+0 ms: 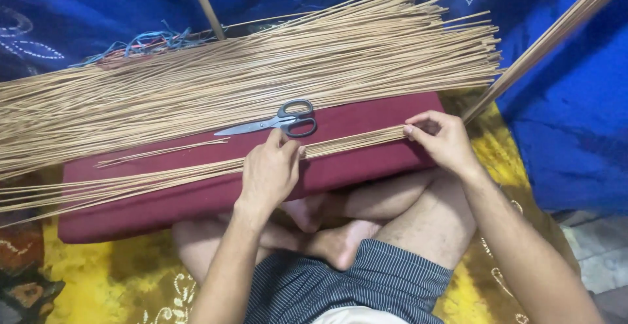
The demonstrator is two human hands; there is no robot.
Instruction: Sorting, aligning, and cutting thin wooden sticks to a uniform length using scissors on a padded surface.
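Striped dark shorts (340, 285) and crossed bare legs (366, 226) fill the near edge of the head view, over a yellow patterned cloth (85, 272). Just beyond the knees lies a long maroon cushion (366, 118), running left to right. Along its near side rests a small bundle of thin tan sticks (163, 179), with its right end at the cushion's right part. The left hand (269, 170) lies on the middle of this bundle, fingers together and pressing down on it. The right hand (439, 139) closes on the bundle's right end, thumb and fingers pinched round the stick tips. Black-handled scissors (275, 122) lie shut on the cushion just beyond the left hand. A few loose sticks (163, 151) lie to the left. Farther off spreads a big pile of sticks (261, 69), then blue cloth (569, 102).
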